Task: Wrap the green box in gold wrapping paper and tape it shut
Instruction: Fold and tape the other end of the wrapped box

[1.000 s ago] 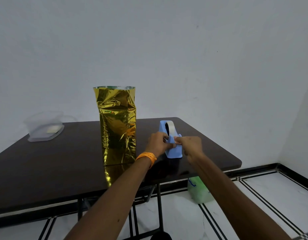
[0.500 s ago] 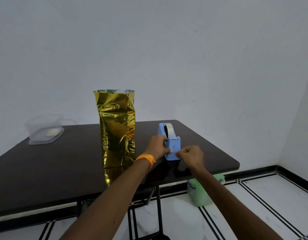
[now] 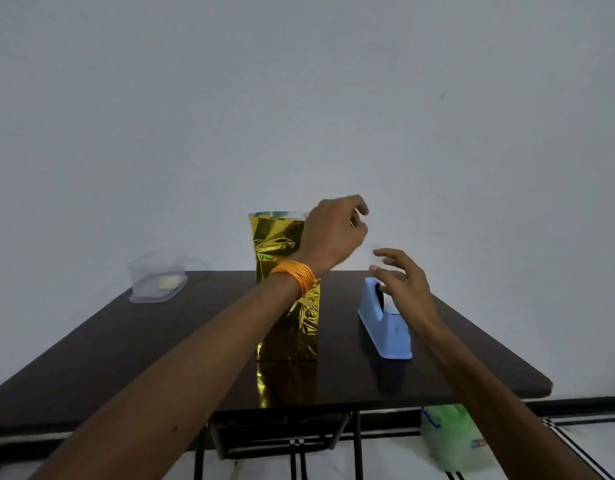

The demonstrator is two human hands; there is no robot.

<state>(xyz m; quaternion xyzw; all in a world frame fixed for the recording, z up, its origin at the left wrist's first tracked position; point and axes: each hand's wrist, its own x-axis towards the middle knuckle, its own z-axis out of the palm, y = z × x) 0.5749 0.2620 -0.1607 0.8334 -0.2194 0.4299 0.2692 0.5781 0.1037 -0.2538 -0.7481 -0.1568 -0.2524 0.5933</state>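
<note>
The box stands upright mid-table, wrapped in crinkled gold paper whose top end is open; no green shows. My left hand, an orange band on its wrist, is raised beside the paper's top right corner. Its thumb and forefinger are curled together and seem to pinch a short clear tape strip, which is hard to make out. To the right, the blue tape dispenser sits on the dark table. My right hand hovers just above the dispenser with fingers spread, holding nothing.
A clear plastic container sits at the table's back left corner. A green plastic bag lies on the tiled floor under the table's right edge. A white wall stands close behind the table.
Both hands have left the dispenser. My left hand rose up to the top of the gold paper, and my right hand lifted off and spread its fingers. The camera moved closer.
</note>
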